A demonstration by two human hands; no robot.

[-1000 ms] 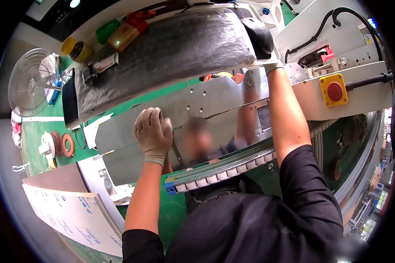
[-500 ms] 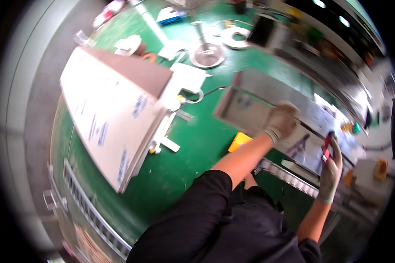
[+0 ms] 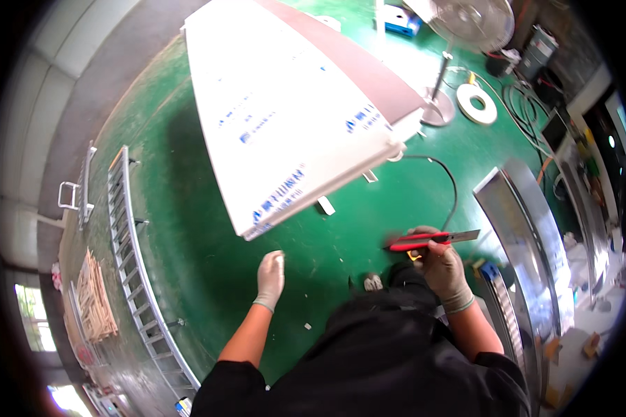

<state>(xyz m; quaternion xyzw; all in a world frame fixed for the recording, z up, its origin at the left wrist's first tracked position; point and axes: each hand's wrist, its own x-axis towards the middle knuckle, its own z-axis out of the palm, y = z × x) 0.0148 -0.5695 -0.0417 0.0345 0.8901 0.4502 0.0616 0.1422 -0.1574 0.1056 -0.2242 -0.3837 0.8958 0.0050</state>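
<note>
My right hand (image 3: pixel 444 267), in a light work glove, grips a red utility knife (image 3: pixel 431 240) with its blade pointing right, held level above the green floor. My left hand (image 3: pixel 270 276), also gloved, hangs free over the green floor with loosely curled fingers and nothing in it. A tall stack of white sheets with blue print and a brown side (image 3: pixel 292 104) lies on the floor ahead of both hands. A shiny curved metal panel (image 3: pixel 522 229) stands just right of the knife.
A standing fan (image 3: pixel 469 24) and a white roll of tape (image 3: pixel 476 104) sit at the far right, with black cables (image 3: pixel 445 174) trailing across the floor. A long metal rack (image 3: pixel 135 278) and a wooden pallet (image 3: pixel 94 295) lie at the left.
The view has swung from the metal panel and conveyor to the floor and the white stack. My left hand has come off the panel and hangs free. The right hand keeps the red knife.
</note>
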